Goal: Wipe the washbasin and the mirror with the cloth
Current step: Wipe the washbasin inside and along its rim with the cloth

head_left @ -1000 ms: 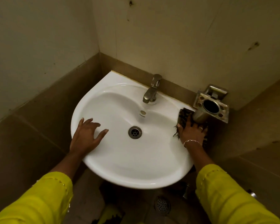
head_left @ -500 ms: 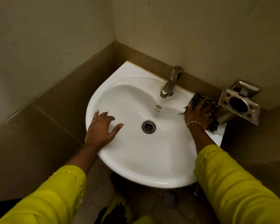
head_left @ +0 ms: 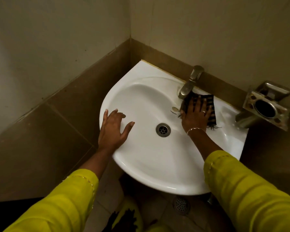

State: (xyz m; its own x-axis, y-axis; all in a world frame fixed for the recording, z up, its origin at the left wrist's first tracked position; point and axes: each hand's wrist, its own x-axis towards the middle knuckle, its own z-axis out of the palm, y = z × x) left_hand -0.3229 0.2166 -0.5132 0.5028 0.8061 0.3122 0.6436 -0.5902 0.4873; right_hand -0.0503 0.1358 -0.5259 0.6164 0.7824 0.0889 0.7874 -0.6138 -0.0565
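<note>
A white corner washbasin [head_left: 141, 164] fills the middle of the view, with a round metal drain [head_left: 163, 130] at its bottom. My right hand [head_left: 195, 114] lies flat, fingers spread, on a dark striped cloth [head_left: 211, 104], pressing it to the basin's back ledge just right of the metal tap [head_left: 190, 82]. My left hand [head_left: 113, 128] rests palm down with fingers apart on the basin's left rim and holds nothing. No mirror is in view.
A metal wall-mounted holder [head_left: 266, 106] with a round hole juts out to the right of the basin. Tiled walls meet in the corner behind the basin. A floor drain [head_left: 181, 205] lies below the basin.
My right hand has slid the cloth leftward along the back ledge, from beside the metal holder to the tap. The camera view has swung left. My left hand stays on the rim.
</note>
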